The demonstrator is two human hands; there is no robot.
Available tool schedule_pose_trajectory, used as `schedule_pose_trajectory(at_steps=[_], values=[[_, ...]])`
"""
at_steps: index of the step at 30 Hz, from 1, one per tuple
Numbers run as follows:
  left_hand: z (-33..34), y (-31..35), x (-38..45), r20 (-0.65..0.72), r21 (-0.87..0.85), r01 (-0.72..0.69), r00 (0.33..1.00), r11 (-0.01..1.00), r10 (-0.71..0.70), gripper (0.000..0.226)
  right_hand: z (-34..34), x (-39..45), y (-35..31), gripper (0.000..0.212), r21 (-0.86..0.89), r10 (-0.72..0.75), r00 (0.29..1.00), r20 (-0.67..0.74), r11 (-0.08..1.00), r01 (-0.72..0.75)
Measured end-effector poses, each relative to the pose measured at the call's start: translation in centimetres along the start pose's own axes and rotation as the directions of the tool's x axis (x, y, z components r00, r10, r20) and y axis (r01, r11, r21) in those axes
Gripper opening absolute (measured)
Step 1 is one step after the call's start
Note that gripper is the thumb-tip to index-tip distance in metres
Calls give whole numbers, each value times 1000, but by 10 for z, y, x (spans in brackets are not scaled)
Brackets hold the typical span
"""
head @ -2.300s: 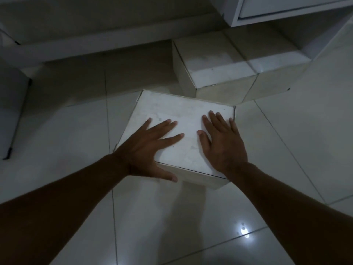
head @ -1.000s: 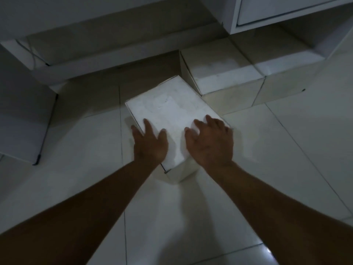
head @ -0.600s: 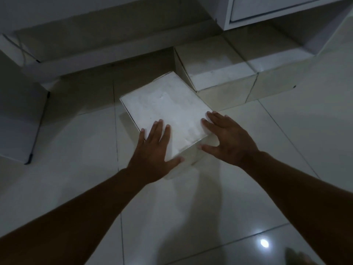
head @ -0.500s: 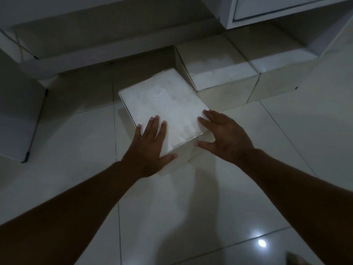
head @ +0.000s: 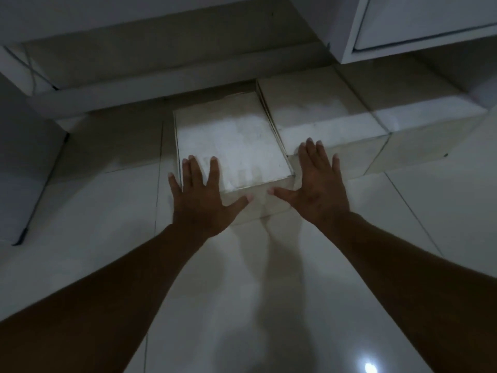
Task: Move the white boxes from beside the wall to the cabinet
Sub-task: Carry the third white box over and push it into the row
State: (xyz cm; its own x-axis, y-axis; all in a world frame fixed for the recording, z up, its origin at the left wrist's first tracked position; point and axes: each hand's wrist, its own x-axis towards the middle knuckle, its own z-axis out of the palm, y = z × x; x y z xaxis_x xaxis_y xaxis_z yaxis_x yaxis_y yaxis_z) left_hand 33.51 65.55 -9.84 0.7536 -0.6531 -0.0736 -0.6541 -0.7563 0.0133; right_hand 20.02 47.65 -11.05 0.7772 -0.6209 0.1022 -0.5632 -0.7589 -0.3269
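A white box (head: 231, 141) lies flat on the tiled floor, its right side against a second white box (head: 309, 111). A third white box (head: 419, 103) continues the row to the right, under the white cabinet (head: 349, 30). My left hand (head: 201, 200) is spread flat at the near left corner of the first box, fingertips on its top. My right hand (head: 317, 189) is spread at the near right corner, fingers apart, over the front of the second box. Neither hand grips anything.
A low ledge along the wall (head: 161, 95) runs behind the boxes. A grey panel (head: 24, 184) leans at the left. Glossy floor tiles (head: 242, 305) stretch toward me, with a light reflection at the bottom right.
The box has turned straight and slid back until it sits flush beside the second box. Both hands have opened flat and slipped toward its near corners.
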Motion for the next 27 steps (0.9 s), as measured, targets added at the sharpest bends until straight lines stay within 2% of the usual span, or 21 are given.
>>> schedule_pose_trajectory(at_steps=[5,8,17,24,27], values=[[6,-5,15,-142,-3,-26,990,1000,26,110,-6,30,10,127,-119,-103,994,41,987,107],[5,-10,29,-125,-6,-37,991,999,36,110,-5,43,8,128,-134,-108,993,52,984,114],[3,-15,51,-111,-18,-36,993,999,34,112,8,44,1,114,-122,-63,996,-67,991,55],[-1,-12,48,-87,-11,-19,996,1000,18,109,11,44,1,111,-134,-57,997,-59,990,49],[-5,-4,36,-72,-46,3,997,999,-6,107,6,33,-2,101,-129,-89,995,-42,988,83]])
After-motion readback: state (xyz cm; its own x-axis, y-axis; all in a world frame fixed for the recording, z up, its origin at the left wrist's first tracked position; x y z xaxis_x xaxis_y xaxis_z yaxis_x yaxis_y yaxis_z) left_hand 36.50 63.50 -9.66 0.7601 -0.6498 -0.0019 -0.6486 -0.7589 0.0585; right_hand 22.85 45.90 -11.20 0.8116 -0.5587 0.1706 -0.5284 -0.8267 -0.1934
